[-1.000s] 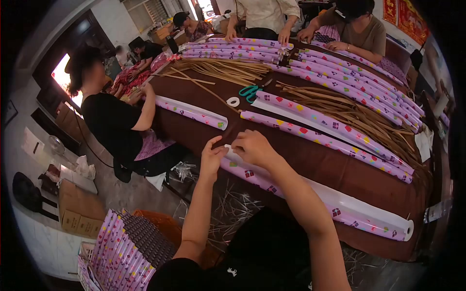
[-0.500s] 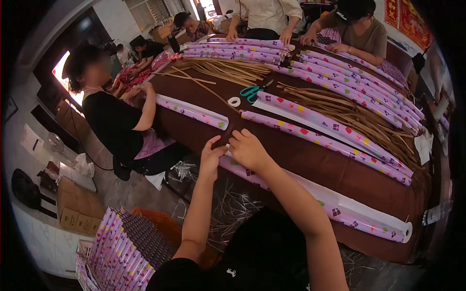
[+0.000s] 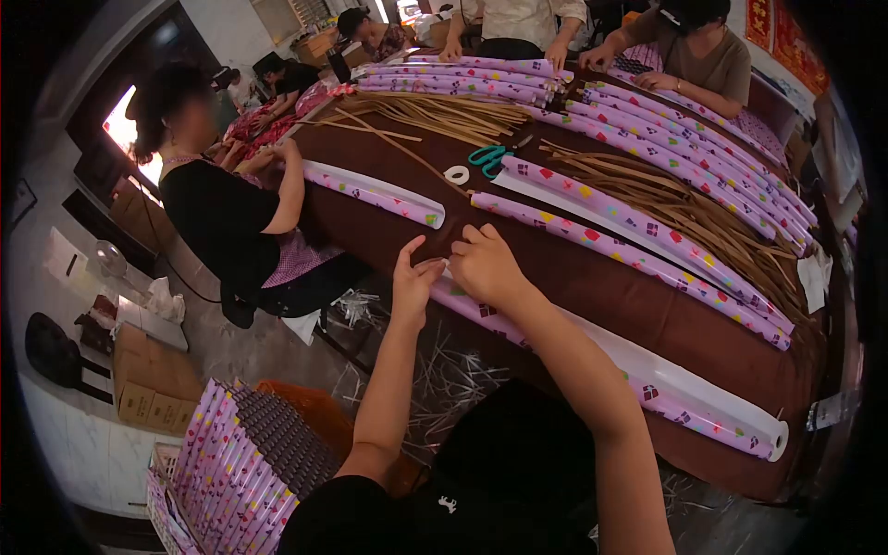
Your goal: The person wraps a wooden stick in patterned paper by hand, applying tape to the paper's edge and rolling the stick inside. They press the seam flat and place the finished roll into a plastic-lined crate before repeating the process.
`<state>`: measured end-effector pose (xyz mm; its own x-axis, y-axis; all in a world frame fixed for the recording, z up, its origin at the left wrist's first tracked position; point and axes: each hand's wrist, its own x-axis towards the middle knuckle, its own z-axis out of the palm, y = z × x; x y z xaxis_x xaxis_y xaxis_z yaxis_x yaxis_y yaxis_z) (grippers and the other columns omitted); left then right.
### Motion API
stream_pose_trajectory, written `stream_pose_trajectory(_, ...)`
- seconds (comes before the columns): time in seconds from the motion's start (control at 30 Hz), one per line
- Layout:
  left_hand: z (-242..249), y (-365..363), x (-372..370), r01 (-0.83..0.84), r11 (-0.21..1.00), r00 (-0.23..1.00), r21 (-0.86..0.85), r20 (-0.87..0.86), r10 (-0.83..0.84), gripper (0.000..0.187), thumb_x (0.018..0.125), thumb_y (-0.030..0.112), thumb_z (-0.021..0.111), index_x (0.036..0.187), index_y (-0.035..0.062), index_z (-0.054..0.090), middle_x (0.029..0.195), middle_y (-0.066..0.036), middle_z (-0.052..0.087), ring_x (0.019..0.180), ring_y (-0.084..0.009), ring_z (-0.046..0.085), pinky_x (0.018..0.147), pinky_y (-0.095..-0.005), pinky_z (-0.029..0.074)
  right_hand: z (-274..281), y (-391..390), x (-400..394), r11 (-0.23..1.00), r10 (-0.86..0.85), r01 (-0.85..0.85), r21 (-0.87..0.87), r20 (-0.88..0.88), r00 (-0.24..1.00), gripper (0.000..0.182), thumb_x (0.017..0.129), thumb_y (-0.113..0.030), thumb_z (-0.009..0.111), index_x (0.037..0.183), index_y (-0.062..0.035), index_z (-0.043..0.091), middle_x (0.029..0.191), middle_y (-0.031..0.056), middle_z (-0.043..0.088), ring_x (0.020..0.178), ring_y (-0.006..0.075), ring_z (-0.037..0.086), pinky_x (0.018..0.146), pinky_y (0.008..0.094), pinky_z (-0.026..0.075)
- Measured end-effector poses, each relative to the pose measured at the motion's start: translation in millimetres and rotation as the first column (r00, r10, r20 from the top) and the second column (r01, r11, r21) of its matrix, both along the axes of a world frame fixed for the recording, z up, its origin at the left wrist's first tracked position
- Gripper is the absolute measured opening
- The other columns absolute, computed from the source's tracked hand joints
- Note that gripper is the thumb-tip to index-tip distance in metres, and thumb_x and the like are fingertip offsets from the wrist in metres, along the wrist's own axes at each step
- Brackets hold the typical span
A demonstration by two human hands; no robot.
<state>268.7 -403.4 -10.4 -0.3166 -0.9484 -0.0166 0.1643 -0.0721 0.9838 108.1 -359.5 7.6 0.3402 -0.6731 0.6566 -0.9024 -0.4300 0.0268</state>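
Note:
A purple patterned roll of wrapping paper point(image 3: 647, 393) with a white inner side lies along the table's near edge, its loose flap partly unrolled. My left hand point(image 3: 416, 282) is at the roll's far left end, its thumb and index finger apart, close to the paper. Just beside it, my right hand point(image 3: 487, 266) is over the same end with its fingers curled in a pinch; what they hold is hidden. Beyond my hands lie a shorter piece of patterned paper roll point(image 3: 375, 196) and a pair of rolls point(image 3: 629, 268).
Teal-handled scissors point(image 3: 487, 160) and a white tape ring point(image 3: 457, 175) lie mid-table near brown strips point(image 3: 638, 190). Stacked purple rolls point(image 3: 684, 153) fill the far side. A co-worker point(image 3: 222, 203) sits at left; others work opposite. A crate of rolls point(image 3: 240, 462) stands below left.
The view has tilted slightly, so the table appears shifted up and right. My hands remain at the roll's left end, with the right hand raised a little and the fingers moved slightly.

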Motion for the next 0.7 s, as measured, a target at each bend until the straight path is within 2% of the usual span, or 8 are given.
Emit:
stream_pose_trajectory(0.03, 0, 0, 0, 0.002, 1.0, 1.0, -0.013, -0.015, -0.003, 0.063, 0.086, -0.006, 0.065, 0.142, 0.007, 0.04, 0.107, -0.014, 0.068, 0.1, -0.0181, 0.064, 0.093, -0.0296, 0.046, -1, 0, -1, 1.0, -0.015, 0.015, 0.007, 0.044, 0.999, 0.013, 0.073, -0.019, 0.066, 0.064, -0.0108, 0.07, 0.077, 0.0014, 0.063, 0.092, 0.0196, 0.054, 0.08, 0.0354, 0.039)
stream_pose_trajectory(0.3, -4, -1, 4, 0.043, 0.997, 0.997, -0.071, -0.059, -0.047, 0.068, 0.086, -0.007, 0.065, 0.145, 0.0083, 0.035, 0.103, -0.013, 0.067, 0.099, -0.016, 0.063, 0.093, -0.0287, 0.047, 3, 1, -2, 1.0, 0.006, -0.007, 0.017, 0.051, 0.999, 0.014, 0.072, -0.02, 0.066, 0.063, -0.0109, 0.069, 0.075, 0.0004, 0.063, 0.09, 0.0199, 0.054, 0.08, 0.0358, 0.039)
stream_pose_trajectory(0.37, -4, 1, 2, 0.052, 0.994, 0.996, -0.095, -0.069, -0.059, 0.068, 0.087, -0.008, 0.064, 0.146, 0.0086, 0.034, 0.102, -0.012, 0.067, 0.098, -0.0149, 0.063, 0.092, -0.0278, 0.047, 3, -1, -1, 0.998, 0.025, -0.026, -0.061, -0.01, 1.0, 0.014, 0.071, -0.022, 0.067, 0.062, -0.0108, 0.066, 0.073, -0.0009, 0.059, 0.086, 0.0194, 0.052, 0.078, 0.0359, 0.038)
stream_pose_trajectory(0.43, -2, 5, 0, -0.006, 0.987, 0.998, -0.162, 0.054, 0.015, 0.068, 0.088, -0.011, 0.06, 0.147, 0.0095, 0.032, 0.099, -0.01, 0.067, 0.096, -0.0126, 0.063, 0.089, -0.0256, 0.048, 3, 0, 0, 0.996, 0.031, -0.03, -0.08, 0.017, 0.999, 0.014, 0.07, -0.022, 0.067, 0.062, -0.0111, 0.065, 0.072, -0.0009, 0.058, 0.086, 0.0193, 0.052, 0.078, 0.0357, 0.038)
stream_pose_trajectory(0.47, -5, 4, 0, -0.003, 0.987, 0.998, -0.161, 0.054, 0.011, 0.068, 0.088, -0.011, 0.06, 0.147, 0.0095, 0.032, 0.099, -0.01, 0.067, 0.096, -0.0126, 0.063, 0.089, -0.0256, 0.048, 3, 0, 0, 0.994, 0.042, -0.038, -0.098, 0.044, 0.998, 0.014, 0.069, -0.021, 0.067, 0.061, -0.0113, 0.064, 0.071, -0.001, 0.058, 0.085, 0.0192, 0.052, 0.078, 0.0354, 0.038)
stream_pose_trajectory(0.53, -13, 0, 2, 0.017, 0.957, 0.998, -0.289, 0.059, 0.001, 0.069, 0.089, -0.012, 0.058, 0.148, 0.0106, 0.031, 0.098, -0.009, 0.068, 0.093, -0.0111, 0.062, 0.086, -0.0239, 0.048, 3, 0, 1, 0.994, 0.046, -0.042, -0.101, 0.034, 0.998, 0.013, 0.069, -0.021, 0.067, 0.061, -0.0114, 0.064, 0.071, -0.001, 0.058, 0.085, 0.0193, 0.052, 0.078, 0.0353, 0.039)
stream_pose_trajectory(0.7, -12, 0, 1, -0.003, 0.967, 0.999, -0.256, 0.051, 0.016, 0.07, 0.088, -0.011, 0.06, 0.147, 0.0114, 0.032, 0.094, -0.007, 0.067, 0.09, -0.0101, 0.062, 0.084, -0.0231, 0.048, 5, -2, 5, 0.99, 0.044, -0.047, -0.135, -0.025, 0.999, 0.012, 0.066, -0.022, 0.066, 0.06, -0.0117, 0.064, 0.071, 0.0002, 0.057, 0.084, 0.0194, 0.052, 0.078, 0.0346, 0.039)
